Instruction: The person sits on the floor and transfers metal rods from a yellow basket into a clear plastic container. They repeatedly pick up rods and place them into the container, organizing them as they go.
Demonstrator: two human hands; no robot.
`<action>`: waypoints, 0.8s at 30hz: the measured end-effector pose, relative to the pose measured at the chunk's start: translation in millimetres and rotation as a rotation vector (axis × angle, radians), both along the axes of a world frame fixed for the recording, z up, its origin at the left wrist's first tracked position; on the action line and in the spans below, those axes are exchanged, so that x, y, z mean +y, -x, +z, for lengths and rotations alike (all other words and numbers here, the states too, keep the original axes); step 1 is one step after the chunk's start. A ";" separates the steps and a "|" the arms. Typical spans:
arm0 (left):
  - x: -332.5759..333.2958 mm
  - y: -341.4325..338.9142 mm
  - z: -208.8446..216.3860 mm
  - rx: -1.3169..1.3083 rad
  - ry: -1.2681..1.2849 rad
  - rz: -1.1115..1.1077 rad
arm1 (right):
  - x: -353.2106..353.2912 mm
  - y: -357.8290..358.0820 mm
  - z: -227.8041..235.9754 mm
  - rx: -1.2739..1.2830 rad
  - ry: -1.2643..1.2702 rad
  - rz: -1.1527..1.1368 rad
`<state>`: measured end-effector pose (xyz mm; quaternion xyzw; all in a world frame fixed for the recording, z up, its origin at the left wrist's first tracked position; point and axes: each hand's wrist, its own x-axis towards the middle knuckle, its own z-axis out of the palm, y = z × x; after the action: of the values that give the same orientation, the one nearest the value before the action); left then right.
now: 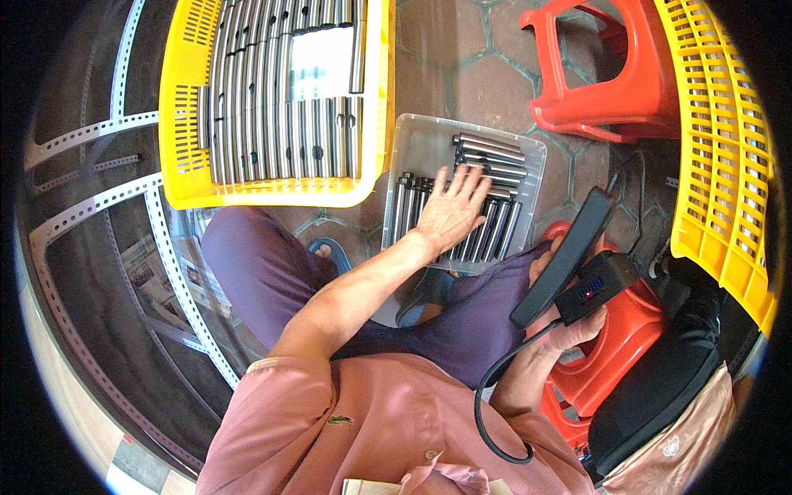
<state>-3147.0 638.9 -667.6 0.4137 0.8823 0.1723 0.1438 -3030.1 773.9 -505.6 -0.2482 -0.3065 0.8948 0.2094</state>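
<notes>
My left hand (452, 210) reaches over a clear plastic bin (536, 177), its fingers extended and slightly apart over the metal rods inside. One group of rods (488, 148) lies crosswise at the bin's far side. Nearer rods (404, 210) stretch front to back, partly covered by the hand. Whether my palm touches them is not plain. On the right, my right hand (582, 330) is at the lower edge of a black box (592, 287) with a small lit display and appears to grip it; most fingers are hidden. Beside the box is a long black bar (561, 256).
A yellow crate (272, 196) holding rows of metal rods stands at the far left. Red plastic stools (606, 99) are on the right, beside another yellow crate (718, 140). White perforated metal framing (186, 272) lines the left. A black cable (480, 396) curves by my chest.
</notes>
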 end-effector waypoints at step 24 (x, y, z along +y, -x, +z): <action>40.3 79.6 -110.7 -1.404 -0.468 1.222 | -16.4 14.4 15.7 -0.041 0.013 -0.043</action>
<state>-3226.6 679.2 -778.4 -0.2971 0.6013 0.5980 0.4388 -3044.5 757.5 -489.9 -0.2741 -0.2995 0.8868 0.2206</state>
